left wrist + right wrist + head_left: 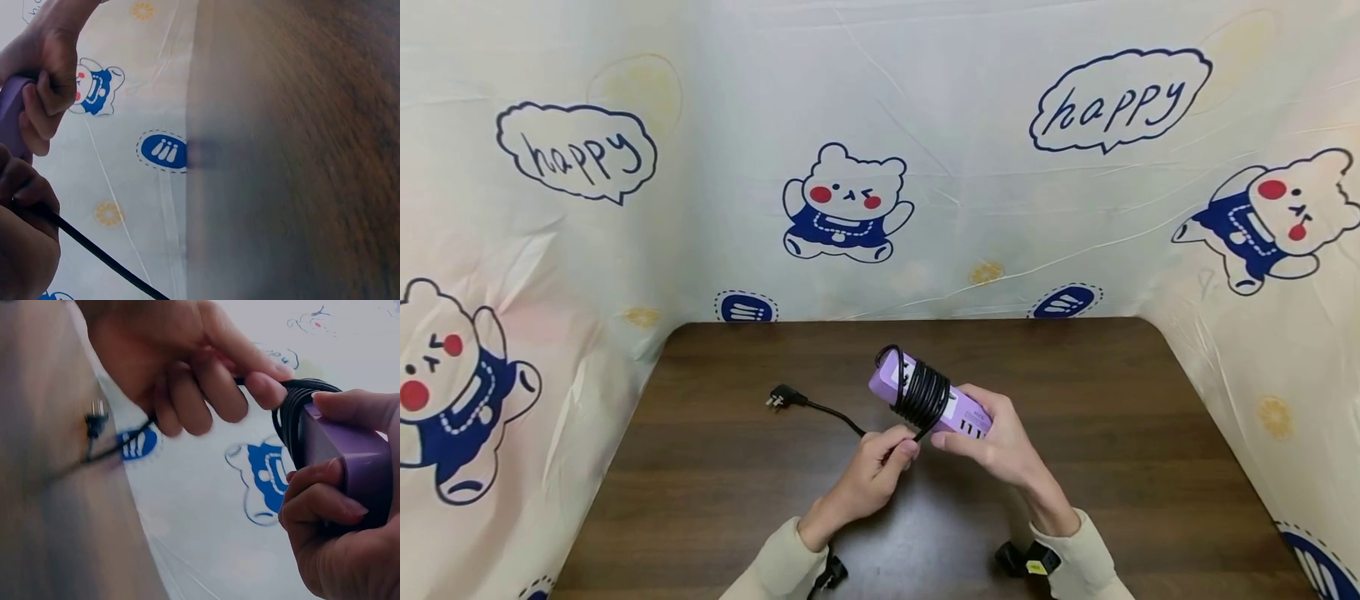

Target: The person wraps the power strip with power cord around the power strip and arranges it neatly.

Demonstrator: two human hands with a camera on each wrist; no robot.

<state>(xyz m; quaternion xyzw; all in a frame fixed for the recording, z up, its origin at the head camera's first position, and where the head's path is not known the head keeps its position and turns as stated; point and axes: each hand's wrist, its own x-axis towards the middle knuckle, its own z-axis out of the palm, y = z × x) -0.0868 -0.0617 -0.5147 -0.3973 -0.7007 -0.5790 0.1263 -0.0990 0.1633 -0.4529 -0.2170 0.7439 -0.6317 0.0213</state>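
A purple power strip [968, 417] with a white face and several small slots is gripped at its near right end by my right hand [1003, 442]. Black cord [922, 395] is wound in several turns round the middle of the strip, and one loop stands off its far end. My left hand [872, 473] pinches the cord just below the coil; in the right wrist view its fingers [215, 394] curl round it. Beyond that hand the loose cord [103, 256] runs out to a black plug [786, 397], prongs pointing left, at the left of the strip.
A dark brown wooden table [700, 500] lies beneath both hands. Pale cloth printed with bears and "happy" bubbles [850, 92] hangs behind it and along both sides. Black wrist devices [1028, 558] sit by the sleeve cuffs.
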